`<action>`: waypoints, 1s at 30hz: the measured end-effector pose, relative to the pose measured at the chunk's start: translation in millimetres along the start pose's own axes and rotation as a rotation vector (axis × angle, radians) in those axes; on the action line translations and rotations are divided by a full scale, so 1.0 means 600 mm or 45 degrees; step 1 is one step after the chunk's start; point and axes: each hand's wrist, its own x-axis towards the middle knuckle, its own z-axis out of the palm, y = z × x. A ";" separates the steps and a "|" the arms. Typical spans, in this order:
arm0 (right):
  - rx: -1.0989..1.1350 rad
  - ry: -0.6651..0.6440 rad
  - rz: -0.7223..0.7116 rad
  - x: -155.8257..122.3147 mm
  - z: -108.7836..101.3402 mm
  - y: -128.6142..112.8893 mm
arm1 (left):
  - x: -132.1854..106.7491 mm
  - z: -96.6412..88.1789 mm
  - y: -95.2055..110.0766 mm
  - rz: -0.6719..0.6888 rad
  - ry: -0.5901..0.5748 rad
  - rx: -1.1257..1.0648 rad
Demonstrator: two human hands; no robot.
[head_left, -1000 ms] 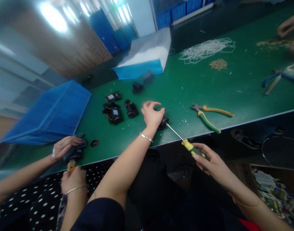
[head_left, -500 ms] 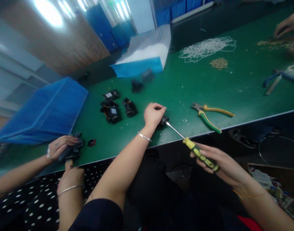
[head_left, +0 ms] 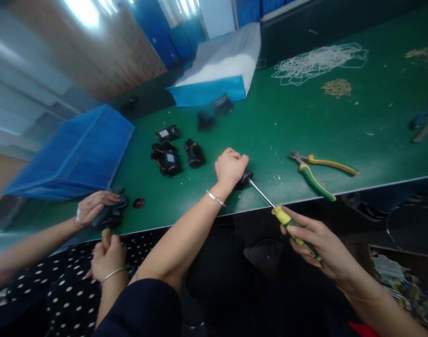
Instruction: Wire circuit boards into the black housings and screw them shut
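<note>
My left hand (head_left: 231, 167) is closed over a small black part (head_left: 246, 178) at the table's front edge, covering most of it. In my right hand (head_left: 307, 234) is a screwdriver (head_left: 283, 216) with a yellow and green handle. Its metal shaft points up and left, and the tip meets the black part beside my left fingers. To the right lie cutting pliers (head_left: 314, 173) with yellow and green handles, jaws towards my left hand. Several black parts, some bearing white labels, lie left of my left hand, among them one black part (head_left: 194, 153).
A co-worker's hand (head_left: 96, 206) at left holds a dark part, the other a wooden-handled tool (head_left: 106, 238). A blue bin (head_left: 73, 150) stands behind. White wire loops (head_left: 319, 63), a pile of small screws (head_left: 336, 87) and a blue-white bag (head_left: 217, 70) occupy the table's back.
The view has shifted, so the table's things sit further right or higher. My right fingers have changed their hold along the screwdriver handle. The tip stays at the black part.
</note>
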 end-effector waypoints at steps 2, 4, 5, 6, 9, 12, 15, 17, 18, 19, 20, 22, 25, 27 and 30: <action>-0.135 0.041 -0.050 -0.006 0.009 0.002 | 0.000 0.000 0.000 -0.010 0.003 0.000; -0.302 0.063 -0.078 -0.009 0.014 0.004 | 0.001 -0.001 0.000 -0.020 0.002 -0.005; -0.401 0.077 -0.101 -0.009 0.014 0.006 | 0.001 -0.001 0.000 -0.024 -0.003 -0.002; -0.513 0.099 -0.154 -0.008 0.014 0.009 | 0.002 -0.002 0.001 -0.027 -0.011 0.006; -0.875 0.197 -0.497 0.002 0.008 0.022 | 0.004 -0.004 0.003 -0.038 -0.042 0.048; -1.198 0.251 -0.777 0.011 0.000 0.032 | 0.005 -0.005 0.005 -0.050 -0.067 0.082; -1.485 0.292 -0.828 0.011 -0.009 0.027 | 0.006 -0.005 0.005 -0.051 -0.071 0.095; -1.613 0.304 -0.821 0.006 -0.013 0.014 | 0.006 -0.004 0.004 -0.043 -0.062 0.092; -1.644 0.305 -0.810 0.004 -0.014 0.006 | 0.006 -0.004 0.004 -0.037 -0.055 0.088; -1.656 0.301 -0.792 0.001 -0.015 -0.002 | 0.006 -0.004 0.003 -0.033 -0.047 0.082; -1.641 0.288 -0.768 -0.003 -0.014 -0.010 | 0.006 -0.003 0.002 -0.030 -0.042 0.077; -1.504 0.219 -0.687 -0.011 -0.012 -0.026 | 0.005 -0.003 0.000 -0.024 -0.035 0.069; -1.008 0.026 -0.436 -0.023 -0.009 -0.047 | 0.004 -0.003 -0.002 -0.007 -0.026 0.062; -0.604 -0.069 -0.229 -0.028 -0.007 -0.058 | 0.004 -0.002 -0.003 0.004 -0.018 0.055; -0.248 -0.110 -0.018 -0.025 -0.006 -0.066 | 0.005 -0.001 -0.003 0.005 -0.023 0.049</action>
